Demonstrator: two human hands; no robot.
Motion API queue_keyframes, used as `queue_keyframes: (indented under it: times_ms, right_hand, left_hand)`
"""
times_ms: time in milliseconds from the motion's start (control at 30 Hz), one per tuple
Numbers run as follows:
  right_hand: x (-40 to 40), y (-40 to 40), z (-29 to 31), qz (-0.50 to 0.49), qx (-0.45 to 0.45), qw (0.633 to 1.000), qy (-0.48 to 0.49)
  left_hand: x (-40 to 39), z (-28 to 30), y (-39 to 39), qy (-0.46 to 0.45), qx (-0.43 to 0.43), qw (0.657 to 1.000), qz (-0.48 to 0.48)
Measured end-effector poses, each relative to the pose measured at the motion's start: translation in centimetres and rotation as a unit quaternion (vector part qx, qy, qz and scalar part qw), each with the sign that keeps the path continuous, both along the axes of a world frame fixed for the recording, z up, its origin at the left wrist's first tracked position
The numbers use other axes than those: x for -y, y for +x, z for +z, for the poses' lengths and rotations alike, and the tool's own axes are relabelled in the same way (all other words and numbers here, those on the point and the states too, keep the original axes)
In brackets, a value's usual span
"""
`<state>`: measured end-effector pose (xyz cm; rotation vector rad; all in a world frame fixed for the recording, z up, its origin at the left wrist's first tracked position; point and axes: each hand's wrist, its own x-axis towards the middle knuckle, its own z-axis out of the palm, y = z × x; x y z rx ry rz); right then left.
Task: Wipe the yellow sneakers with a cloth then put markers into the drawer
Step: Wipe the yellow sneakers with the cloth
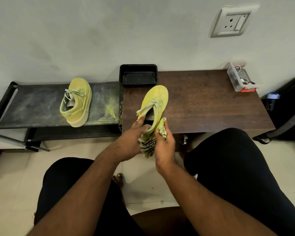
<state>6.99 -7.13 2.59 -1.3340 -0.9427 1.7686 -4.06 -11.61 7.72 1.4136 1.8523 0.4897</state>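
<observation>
Pointing toe-away, held sneaker (156, 103) lengthwise.

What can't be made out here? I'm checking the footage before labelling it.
Head view only:
- Heel of the held sneaker: covered by the left hand, right hand and cloth.
- Markers and drawer: none identifiable.
- Clear box contents: too small to tell.
- Black bag: cut off by the right edge.
- Far side of the other sneaker: turned away.

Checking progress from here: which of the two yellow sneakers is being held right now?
The sneaker over the brown table, gripped by the left hand while the right hand holds the cloth against it. The other sneaker sits untouched on the black rack.
</observation>
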Motion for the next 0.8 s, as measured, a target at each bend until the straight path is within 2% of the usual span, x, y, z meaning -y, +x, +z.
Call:
queue_keyframes:
  times_ms: [100, 500, 667, 800]
  right_hand:
    - [-0.1, 0.8, 0.4, -0.014, -0.059, 0.997, -0.050]
    - [1.0, 1.6, 1.4, 0.001, -0.141, 0.980, -0.142]
    - [-1.1, 0.8, 1.3, -0.036, -0.119, 0.978, -0.170]
    - [0.8, 1.3, 1.4, -0.023, -0.100, 0.977, -0.185]
  left_hand:
    - [0.8, 0.0, 1.1, -0.005, -0.005, 1.000, -0.003]
    - [1.7, -0.3, 3.0, -0.039, -0.025, 0.999, 0.001]
    - [1.6, -0.3, 3.1, -0.047, -0.032, 0.998, 0.000]
    - [1.8, -0.5, 3.0, -0.053, -0.023, 0.998, 0.003]
